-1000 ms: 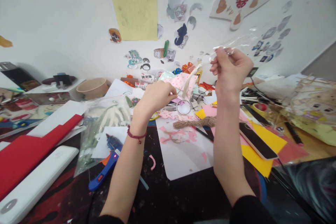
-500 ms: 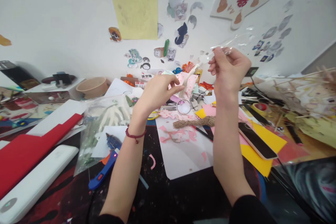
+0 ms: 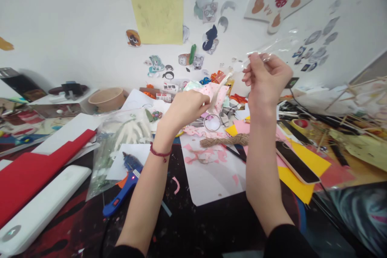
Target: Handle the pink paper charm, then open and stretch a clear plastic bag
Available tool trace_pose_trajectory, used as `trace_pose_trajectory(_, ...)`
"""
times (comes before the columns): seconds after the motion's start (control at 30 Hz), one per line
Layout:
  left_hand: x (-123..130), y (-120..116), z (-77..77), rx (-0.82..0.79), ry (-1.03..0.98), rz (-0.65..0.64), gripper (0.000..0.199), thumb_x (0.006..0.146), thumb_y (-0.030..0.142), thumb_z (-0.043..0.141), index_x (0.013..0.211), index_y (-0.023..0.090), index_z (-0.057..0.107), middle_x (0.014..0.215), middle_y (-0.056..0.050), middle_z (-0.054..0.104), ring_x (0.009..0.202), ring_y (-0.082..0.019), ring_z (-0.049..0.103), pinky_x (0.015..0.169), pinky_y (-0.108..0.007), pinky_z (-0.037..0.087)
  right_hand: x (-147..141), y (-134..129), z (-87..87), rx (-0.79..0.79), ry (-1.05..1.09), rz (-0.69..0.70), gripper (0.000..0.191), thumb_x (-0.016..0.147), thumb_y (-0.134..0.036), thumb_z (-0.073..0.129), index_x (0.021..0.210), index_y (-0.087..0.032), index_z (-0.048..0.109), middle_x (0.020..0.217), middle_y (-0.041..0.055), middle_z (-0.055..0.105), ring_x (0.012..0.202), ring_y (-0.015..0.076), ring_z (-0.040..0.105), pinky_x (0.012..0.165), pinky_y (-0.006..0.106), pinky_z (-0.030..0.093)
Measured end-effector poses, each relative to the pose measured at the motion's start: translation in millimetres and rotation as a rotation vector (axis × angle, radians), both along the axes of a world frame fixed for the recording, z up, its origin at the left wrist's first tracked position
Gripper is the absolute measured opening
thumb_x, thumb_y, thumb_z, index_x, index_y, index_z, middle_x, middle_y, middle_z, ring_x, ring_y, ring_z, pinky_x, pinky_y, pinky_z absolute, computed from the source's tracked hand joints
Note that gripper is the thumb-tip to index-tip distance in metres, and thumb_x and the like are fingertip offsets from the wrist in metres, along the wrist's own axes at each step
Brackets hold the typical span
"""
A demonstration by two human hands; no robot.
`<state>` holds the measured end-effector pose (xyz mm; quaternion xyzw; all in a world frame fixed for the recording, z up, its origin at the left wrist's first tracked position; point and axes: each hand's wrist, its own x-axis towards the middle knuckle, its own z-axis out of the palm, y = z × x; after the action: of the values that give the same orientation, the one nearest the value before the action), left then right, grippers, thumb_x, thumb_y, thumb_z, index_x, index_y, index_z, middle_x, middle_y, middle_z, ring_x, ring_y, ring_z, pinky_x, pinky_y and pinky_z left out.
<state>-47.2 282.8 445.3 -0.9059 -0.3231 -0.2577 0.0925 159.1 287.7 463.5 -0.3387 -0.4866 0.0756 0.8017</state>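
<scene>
My right hand (image 3: 266, 72) is raised in front of the wall, its thumb and fingers pinched on a clear plastic bag (image 3: 282, 44). Lower and to the left, my left hand (image 3: 192, 107) hangs over the cluttered back of the table with its fingers bent together; what they hold, if anything, is hidden. Close by those fingertips, a pale, narrow strip (image 3: 222, 84) slants up toward my right hand. Whether either hand grips it I cannot tell. Behind the strip is pink patterned fabric (image 3: 215, 89). A small round hoop (image 3: 212, 122) lies below.
A bundle of twine (image 3: 225, 140) lies on white paper (image 3: 211, 185). At left are a blue glue gun (image 3: 122, 193), a plastic bag of white stems (image 3: 101, 157), red card (image 3: 45, 169) and a long white device (image 3: 45, 205). A phone (image 3: 296, 161) rests on yellow paper (image 3: 294, 185).
The fingers of my left hand, spread apart before, have drawn together, and the wrist has turned and shifted slightly right. My right hand keeps its pinch on the plastic bag.
</scene>
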Motion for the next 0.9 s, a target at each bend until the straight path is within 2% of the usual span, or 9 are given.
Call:
trace_pose_trajectory(0.13, 0, 3, -3.2, -0.053, 0.019, -0.030, 0.027, 0.094, 0.020, 0.052, 0.091, 0.022, 0.078, 0.078, -0.004, 0.076, 0.069, -0.021, 0.064, 0.061, -0.032, 0.034, 3, 0, -2.7, -0.048, -0.029, -0.009, 0.024, 0.084, -0.063, 0.072, 0.081, -0.039, 0.069, 0.074, 0.0016, 0.073, 0.069, 0.0239, 0.065, 0.060, 0.044, 0.046)
trace_pose_trajectory(0.23, -6, 5, -2.9, -0.112, 0.043, 0.019, 0.034, 0.092, 0.014, 0.048, 0.101, 0.022, 0.079, 0.096, -0.007, 0.080, 0.083, -0.024, 0.070, 0.067, -0.033, 0.042, 6, -2, -3.8, -0.074, -0.027, 0.002, 0.021, 0.082, -0.062, 0.074, 0.085, -0.042, 0.069, 0.079, 0.0004, 0.077, 0.077, 0.0241, 0.065, 0.067, 0.045, 0.047)
trace_pose_trajectory(0.3, -9, 5, -1.0, -0.125, -0.018, 0.057, 0.035, 0.093, 0.013, 0.046, 0.107, 0.019, 0.078, 0.109, -0.010, 0.080, 0.096, -0.027, 0.071, 0.076, -0.035, 0.047, 6, -4, -3.2, -0.078, -0.017, 0.021, 0.024, 0.081, -0.064, 0.074, 0.084, -0.041, 0.069, 0.077, 0.0005, 0.076, 0.078, 0.0241, 0.064, 0.069, 0.045, 0.047)
trace_pose_trajectory(0.37, -11, 5, 1.7, -0.121, -0.126, 0.061, 0.033, 0.099, 0.018, 0.044, 0.107, 0.017, 0.076, 0.112, -0.011, 0.078, 0.101, -0.027, 0.070, 0.081, -0.036, 0.047, 5, -5, -1.6, -0.076, -0.010, 0.040, 0.025, 0.078, -0.065, 0.077, 0.081, -0.042, 0.067, 0.073, 0.0005, 0.074, 0.075, 0.0230, 0.061, 0.068, 0.044, 0.047)
trace_pose_trajectory(0.5, -3, 3, 3.4, -0.131, -0.285, -0.038, 0.039, 0.107, 0.040, 0.043, 0.098, 0.017, 0.073, 0.096, -0.009, 0.072, 0.088, -0.022, 0.063, 0.078, -0.033, 0.043, 0, -5, 2.2, -0.043, 0.035, 0.065, 0.032, 0.076, -0.063, 0.079, 0.075, -0.034, 0.065, 0.065, -0.0004, 0.066, 0.060, 0.0173, 0.054, 0.056, 0.038, 0.043)
trace_pose_trajectory(0.57, 5, 2, 0.9, -0.140, -0.337, -0.080, 0.038, 0.105, 0.048, 0.051, 0.100, 0.018, 0.073, 0.093, -0.006, 0.068, 0.083, -0.019, 0.059, 0.076, -0.032, 0.041, -2, -3, 3.0, -0.022, 0.062, 0.077, 0.036, 0.077, -0.060, 0.079, 0.073, -0.028, 0.063, 0.063, -0.0021, 0.062, 0.053, 0.0133, 0.052, 0.049, 0.033, 0.037)
trace_pose_trajectory(0.63, 14, 2, -2.3, -0.153, -0.403, -0.096, 0.037, 0.101, 0.051, 0.057, 0.092, 0.019, 0.073, 0.085, -0.003, 0.065, 0.077, -0.016, 0.056, 0.072, -0.030, 0.038, -4, 0, 2.7, -0.002, 0.062, 0.102, 0.033, 0.078, -0.054, 0.081, 0.073, -0.026, 0.063, 0.062, -0.0030, 0.061, 0.048, 0.0106, 0.049, 0.045, 0.030, 0.034)
trace_pose_trajectory(0.77, 21, 0, -3.9, -0.219, -0.517, -0.070, 0.039, 0.101, 0.042, 0.058, 0.073, 0.017, 0.068, 0.063, 0.002, 0.054, 0.063, -0.012, 0.046, 0.064, -0.030, 0.030, -7, 5, 0.1, 0.005, 0.026, 0.139, 0.023, 0.082, -0.043, 0.081, 0.075, -0.027, 0.067, 0.061, -0.0021, 0.062, 0.046, 0.0113, 0.050, 0.043, 0.029, 0.035)
trace_pose_trajectory(0.9, 7, -3, 4.2, -0.238, -0.447, -0.046, 0.036, 0.099, 0.030, 0.056, 0.067, 0.017, 0.064, 0.057, 0.003, 0.047, 0.059, -0.012, 0.040, 0.062, -0.031, 0.026, -5, 7, -1.7, -0.002, 0.032, 0.122, 0.021, 0.083, -0.040, 0.080, 0.073, -0.027, 0.067, 0.061, -0.0019, 0.062, 0.046, 0.0124, 0.051, 0.043, 0.030, 0.036)
